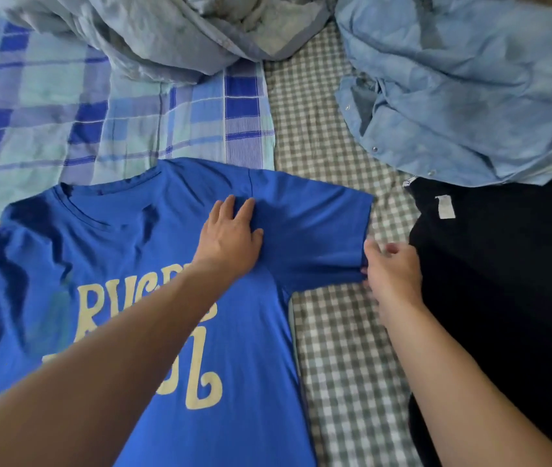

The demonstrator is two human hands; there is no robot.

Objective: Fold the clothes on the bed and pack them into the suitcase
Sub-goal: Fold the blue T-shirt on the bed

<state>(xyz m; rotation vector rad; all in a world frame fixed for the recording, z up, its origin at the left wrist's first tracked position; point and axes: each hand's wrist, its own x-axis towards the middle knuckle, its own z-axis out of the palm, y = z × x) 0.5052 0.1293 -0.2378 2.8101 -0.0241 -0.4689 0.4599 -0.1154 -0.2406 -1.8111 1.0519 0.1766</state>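
A blue T-shirt (173, 298) lies spread front-up on the bed, collar toward the far side, its chest bearing large cream lettering partly covered by the person's left forearm. The shirt rests partly on a blue plaid sheet (65, 106) and partly on a grey-and-white checked sheet (342, 348), which meet along a seam running away from the viewer.

The left hand (230, 235) lies flat on the shirt at the shoulder, just inside the sleeve seam, fingers straight and slightly spread, palm pressing the fabric down; it grasps nothing. The right hand (390, 269) sits at the outer hem of the shirt's sleeve (318, 237), which extends sideways across the checked sheet. Its fingers are curled at the hem edge and appear to pinch the cloth, though motion blur makes the exact hold hard to confirm.

Just beside the right hand, on the checked sheet, lies a black garment (503, 281) with a small white label (444, 207) near its far edge. Beyond it, a crumpled light-blue shirt with metal snaps (470, 89) overlaps the black garment's far edge. A rumpled pale-blue quilt (166, 32) is heaped at the far side of the bed. No suitcase appears in the head view.
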